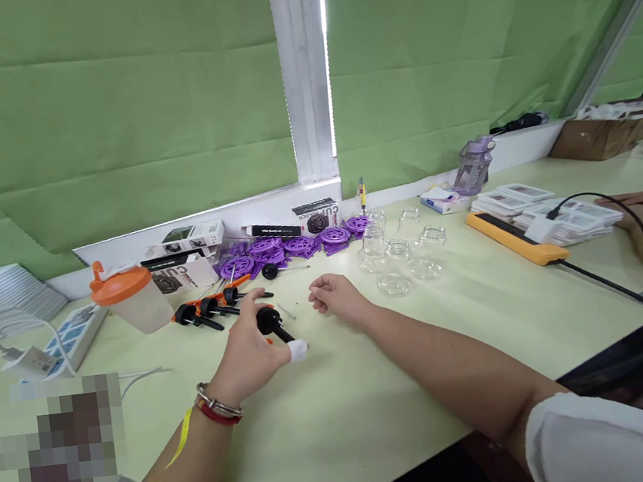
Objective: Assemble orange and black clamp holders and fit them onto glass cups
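Thumb and fingers of the left hand (253, 349) are spread only as wide as the black plastic fitting (271, 322) they hold, just above the table (331, 425), its stem near the white-wrapped thumb. If that hold slackened, the fitting could twist or drop. Right hand (331, 295) has its fingers curled inward; whether they pinch anything cannot be told. Small metal pieces (287, 311) lie between the hands, where a brushing knuckle could scatter them. Beyond sit similar black fittings (211, 307) and purple spoked discs (267, 249).
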Demonstrator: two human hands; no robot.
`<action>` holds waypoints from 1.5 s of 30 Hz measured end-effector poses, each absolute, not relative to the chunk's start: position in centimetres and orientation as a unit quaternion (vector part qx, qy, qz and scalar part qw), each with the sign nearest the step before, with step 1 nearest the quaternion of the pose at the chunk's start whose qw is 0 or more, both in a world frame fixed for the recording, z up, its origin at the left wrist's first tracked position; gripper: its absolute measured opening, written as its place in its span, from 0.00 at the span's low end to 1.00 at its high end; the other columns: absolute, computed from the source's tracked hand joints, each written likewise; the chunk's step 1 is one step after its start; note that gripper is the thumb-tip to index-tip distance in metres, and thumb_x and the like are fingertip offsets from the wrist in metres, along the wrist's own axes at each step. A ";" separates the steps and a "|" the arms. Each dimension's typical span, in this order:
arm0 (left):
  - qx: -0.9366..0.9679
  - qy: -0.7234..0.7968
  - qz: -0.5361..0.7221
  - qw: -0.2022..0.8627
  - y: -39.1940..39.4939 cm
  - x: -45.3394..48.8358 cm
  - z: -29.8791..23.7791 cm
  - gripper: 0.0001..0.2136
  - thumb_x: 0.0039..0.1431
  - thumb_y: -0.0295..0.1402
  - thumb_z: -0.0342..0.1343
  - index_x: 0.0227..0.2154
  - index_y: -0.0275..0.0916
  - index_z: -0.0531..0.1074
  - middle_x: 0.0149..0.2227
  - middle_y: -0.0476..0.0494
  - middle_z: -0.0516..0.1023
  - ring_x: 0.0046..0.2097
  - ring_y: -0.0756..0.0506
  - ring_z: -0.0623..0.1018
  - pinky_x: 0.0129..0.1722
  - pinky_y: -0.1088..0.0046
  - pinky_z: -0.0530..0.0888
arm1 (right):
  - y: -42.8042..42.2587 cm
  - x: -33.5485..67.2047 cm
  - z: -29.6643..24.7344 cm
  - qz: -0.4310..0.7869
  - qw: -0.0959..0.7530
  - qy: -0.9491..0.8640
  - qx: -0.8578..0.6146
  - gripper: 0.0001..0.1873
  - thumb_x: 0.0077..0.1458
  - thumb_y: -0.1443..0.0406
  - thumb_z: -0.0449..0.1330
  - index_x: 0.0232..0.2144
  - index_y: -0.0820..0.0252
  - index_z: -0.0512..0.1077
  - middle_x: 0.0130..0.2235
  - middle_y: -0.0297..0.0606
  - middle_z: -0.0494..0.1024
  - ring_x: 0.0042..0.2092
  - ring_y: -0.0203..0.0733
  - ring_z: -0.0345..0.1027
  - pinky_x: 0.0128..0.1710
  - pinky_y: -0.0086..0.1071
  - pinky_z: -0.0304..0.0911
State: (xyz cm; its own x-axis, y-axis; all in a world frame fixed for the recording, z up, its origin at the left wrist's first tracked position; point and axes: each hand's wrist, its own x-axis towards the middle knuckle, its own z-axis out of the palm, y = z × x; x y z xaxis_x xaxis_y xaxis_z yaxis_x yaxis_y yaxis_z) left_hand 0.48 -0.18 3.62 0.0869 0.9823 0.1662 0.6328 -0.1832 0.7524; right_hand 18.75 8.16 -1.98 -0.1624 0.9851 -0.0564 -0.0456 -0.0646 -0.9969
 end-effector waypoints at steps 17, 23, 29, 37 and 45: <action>0.495 0.498 0.282 0.654 0.0 -0.5 4.0 0.20 0.43 0.39 0.61 0.40 0.41 0.63 0.28 0.49 0.73 0.29 0.48 0.72 0.28 0.72 0.65 | 9.9 18.0 -3.6 0.107 0.185 -0.843 -0.493 0.15 0.60 0.62 0.53 0.47 0.51 0.73 0.45 0.39 0.71 0.41 0.40 0.68 0.34 0.30 0.55; 0.487 0.497 0.268 0.666 0.4 -0.4 3.3 0.17 0.43 0.40 0.61 0.35 0.40 0.65 0.27 0.50 0.71 0.28 0.48 0.72 0.27 0.71 0.67 | 9.8 17.7 -3.5 0.096 0.184 -0.847 -0.490 0.12 0.59 0.61 0.54 0.36 0.50 0.78 0.42 0.35 0.72 0.39 0.38 0.68 0.31 0.29 0.54; 0.468 0.505 0.265 0.675 0.6 -0.5 3.6 0.20 0.39 0.43 0.63 0.35 0.40 0.64 0.25 0.51 0.70 0.27 0.47 0.72 0.27 0.70 0.68 | 9.9 18.1 -3.1 0.146 0.201 -0.834 -0.492 0.06 0.53 0.65 0.60 0.31 0.55 0.78 0.39 0.35 0.76 0.39 0.38 0.68 0.34 0.29 0.56; 0.480 0.492 0.271 0.674 0.5 -0.6 3.4 0.17 0.42 0.42 0.61 0.33 0.39 0.66 0.26 0.49 0.72 0.27 0.46 0.72 0.27 0.69 0.68 | 9.8 20.0 -0.4 0.363 0.404 -0.696 -0.470 0.03 0.51 0.68 0.59 0.30 0.62 0.72 0.29 0.35 0.75 0.29 0.34 0.66 0.28 0.28 0.59; 0.476 0.486 0.271 0.681 0.6 -0.7 3.4 0.17 0.42 0.42 0.61 0.33 0.39 0.68 0.26 0.48 0.72 0.28 0.46 0.73 0.27 0.70 0.67 | 8.7 21.6 1.5 0.610 0.462 -0.546 -0.341 0.16 0.38 0.63 0.69 0.31 0.66 0.74 0.26 0.36 0.76 0.24 0.30 0.66 0.22 0.26 0.61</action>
State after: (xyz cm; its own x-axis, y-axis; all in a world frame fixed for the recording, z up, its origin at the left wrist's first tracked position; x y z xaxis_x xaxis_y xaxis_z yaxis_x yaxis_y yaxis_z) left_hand -0.70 0.60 3.37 0.3797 0.8322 -0.4040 0.0933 0.4001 0.9117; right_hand 21.62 8.66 1.48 -0.3407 0.9359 0.0899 -0.1917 0.0245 -0.9811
